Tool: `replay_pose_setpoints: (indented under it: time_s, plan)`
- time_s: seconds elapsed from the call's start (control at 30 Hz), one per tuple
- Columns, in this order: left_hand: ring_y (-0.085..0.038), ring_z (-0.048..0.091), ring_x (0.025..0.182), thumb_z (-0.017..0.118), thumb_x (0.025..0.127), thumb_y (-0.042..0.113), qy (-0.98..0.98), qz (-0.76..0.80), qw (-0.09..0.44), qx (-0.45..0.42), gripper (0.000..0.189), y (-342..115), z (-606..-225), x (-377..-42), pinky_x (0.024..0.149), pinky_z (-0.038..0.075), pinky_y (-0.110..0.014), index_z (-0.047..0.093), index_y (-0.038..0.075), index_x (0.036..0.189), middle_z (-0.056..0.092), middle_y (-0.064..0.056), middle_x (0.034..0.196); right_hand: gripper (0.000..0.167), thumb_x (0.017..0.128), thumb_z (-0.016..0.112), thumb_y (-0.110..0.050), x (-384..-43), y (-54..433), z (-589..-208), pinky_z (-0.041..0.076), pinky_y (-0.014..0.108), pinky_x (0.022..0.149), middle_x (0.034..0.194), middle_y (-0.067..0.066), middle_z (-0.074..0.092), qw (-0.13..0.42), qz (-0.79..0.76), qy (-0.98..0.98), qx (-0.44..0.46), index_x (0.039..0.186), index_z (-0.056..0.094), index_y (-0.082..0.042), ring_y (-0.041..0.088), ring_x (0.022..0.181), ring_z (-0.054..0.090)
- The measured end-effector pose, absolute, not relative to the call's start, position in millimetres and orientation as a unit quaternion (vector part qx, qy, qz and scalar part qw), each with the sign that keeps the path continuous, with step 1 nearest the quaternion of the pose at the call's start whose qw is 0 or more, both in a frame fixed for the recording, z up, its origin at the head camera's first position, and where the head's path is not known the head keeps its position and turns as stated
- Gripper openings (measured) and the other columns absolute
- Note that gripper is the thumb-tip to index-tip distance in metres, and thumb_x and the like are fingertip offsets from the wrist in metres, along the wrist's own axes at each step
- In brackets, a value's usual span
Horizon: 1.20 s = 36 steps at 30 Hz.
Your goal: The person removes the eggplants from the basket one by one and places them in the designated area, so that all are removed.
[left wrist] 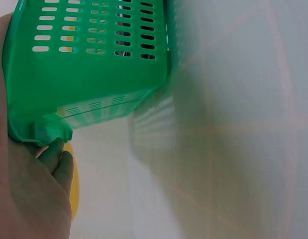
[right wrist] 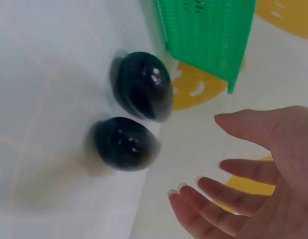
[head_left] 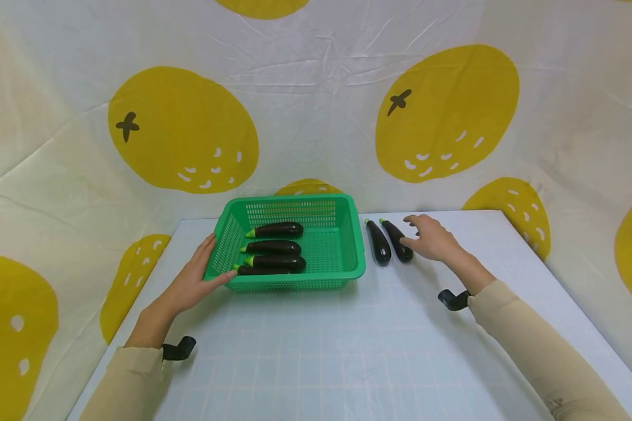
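Note:
A green plastic basket (head_left: pixel 351 257) stands at the back of the table with several dark eggplants (head_left: pixel 274 247) lying crosswise on its left side. My left hand (head_left: pixel 193 285) grips the basket's front left corner, thumb along the front rim. In the left wrist view its fingertips (left wrist: pixel 64 162) curl under the rim. To the right of the basket, two more eggplants lie side by side, a nearer-to-basket eggplant (head_left: pixel 379 242) and an outer eggplant (head_left: pixel 398 240). Over the outer one hovers my right hand (head_left: pixel 430 237), fingers spread and loosely bent, holding nothing.
A pale checked cloth (head_left: pixel 316 351) covers the table. Behind it hangs a white curtain (head_left: pixel 316 117) with big yellow fruit prints, close to the basket's back rim.

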<state>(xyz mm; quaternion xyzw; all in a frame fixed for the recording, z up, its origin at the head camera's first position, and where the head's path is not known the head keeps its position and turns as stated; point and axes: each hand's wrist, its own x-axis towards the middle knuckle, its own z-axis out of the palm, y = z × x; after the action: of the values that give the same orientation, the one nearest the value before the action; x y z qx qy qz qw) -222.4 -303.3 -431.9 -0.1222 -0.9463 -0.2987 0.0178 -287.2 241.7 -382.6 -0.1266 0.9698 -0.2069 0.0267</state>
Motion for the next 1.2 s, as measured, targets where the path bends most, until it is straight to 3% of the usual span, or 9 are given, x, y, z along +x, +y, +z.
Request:
replay_pose_setpoints:
  time_s: [0.27, 0.7, 1.03, 1.2]
  plan:
    - [-0.045, 0.014, 0.154, 0.065, 0.095, 0.056, -0.946, -0.300, 0.017, -0.120, 0.103, -303.4, -431.3, -222.3, 0.113, 0.021, -0.075, 0.004, 0.011, 0.166, 0.000, -0.009, 0.173, 0.051, 0.097, 0.069, -0.019, -276.1, 228.5, -372.5, 0.052, 0.058, 0.092, 0.136, 0.026, 0.056, 0.006, -0.226, 0.956, -0.187, 0.140, 0.055, 0.005, 0.044, 0.117, 0.058]
    - [-0.044, 0.013, 0.154, 0.065, 0.095, 0.056, -0.946, -0.301, 0.016, -0.122, 0.104, -304.8, -432.7, -223.0, 0.113, 0.021, -0.074, 0.003, 0.011, 0.166, -0.001, -0.008, 0.173, 0.044, 0.094, 0.072, -0.014, -269.5, 192.9, -362.3, 0.053, 0.052, 0.090, 0.125, 0.022, 0.063, -0.036, -0.254, 0.927, -0.274, 0.132, 0.062, 0.004, 0.038, 0.105, 0.062]
    - [-0.043, 0.012, 0.155, 0.065, 0.095, 0.056, -0.945, -0.302, 0.016, -0.122, 0.105, -304.3, -432.9, -222.5, 0.114, 0.020, -0.074, 0.003, 0.010, 0.166, -0.001, -0.009, 0.173, 0.047, 0.094, 0.072, -0.014, -265.9, 167.9, -359.3, 0.053, 0.048, 0.089, 0.122, 0.019, 0.063, -0.024, -0.270, 0.911, -0.312, 0.135, 0.060, 0.006, 0.032, 0.101, 0.060]
    - [-0.044, 0.013, 0.154, 0.065, 0.095, 0.057, -0.945, -0.302, 0.019, -0.125, 0.106, -303.9, -433.3, -222.5, 0.113, 0.021, -0.075, 0.003, 0.009, 0.165, 0.000, -0.011, 0.172, 0.047, 0.095, 0.071, -0.015, -263.8, 156.7, -357.7, 0.055, 0.049, 0.091, 0.130, 0.022, 0.062, -0.007, -0.281, 0.904, -0.321, 0.136, 0.059, 0.005, 0.036, 0.110, 0.063]
